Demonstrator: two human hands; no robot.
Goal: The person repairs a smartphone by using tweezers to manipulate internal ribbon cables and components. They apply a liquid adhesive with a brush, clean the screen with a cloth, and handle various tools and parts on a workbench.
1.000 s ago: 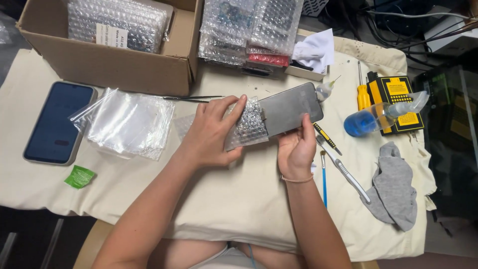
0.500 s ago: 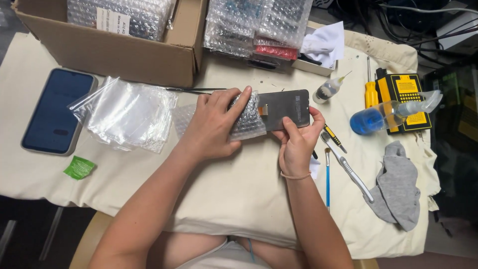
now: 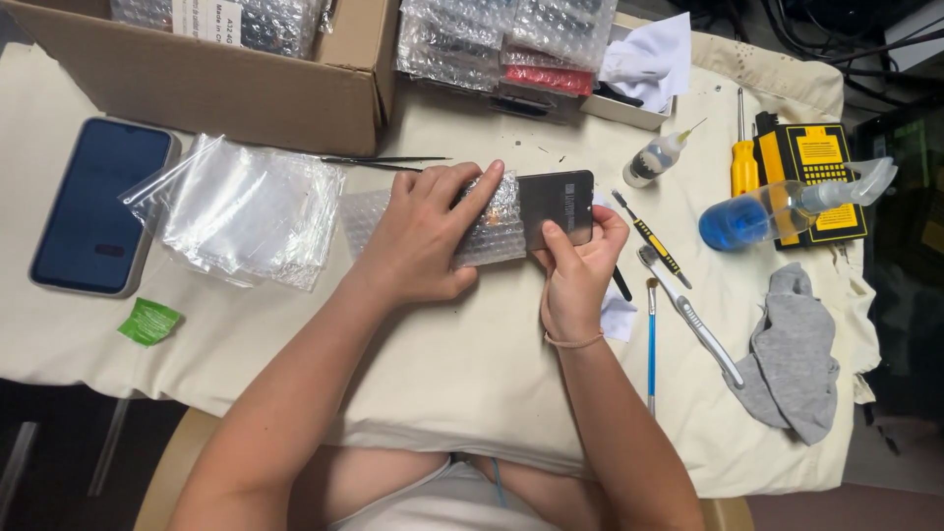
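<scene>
Both hands grip it: left hand [image 3: 418, 236] on bubble-wrap sleeve [image 3: 462, 221], right hand [image 3: 575, 265] on dark screen panel [image 3: 559, 202].

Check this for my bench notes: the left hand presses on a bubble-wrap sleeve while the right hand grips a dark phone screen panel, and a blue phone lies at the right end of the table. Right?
Not quite. The head view shows the blue phone at the left end of the table, beside the clear plastic bags. The rest holds: the left hand presses on the bubble-wrap sleeve, and the right hand grips the dark phone screen panel.

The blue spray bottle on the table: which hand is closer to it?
Right. The right hand grips the dark screen panel, just left of the spray bottle. The left hand presses the bubble wrap, farther away.
</scene>
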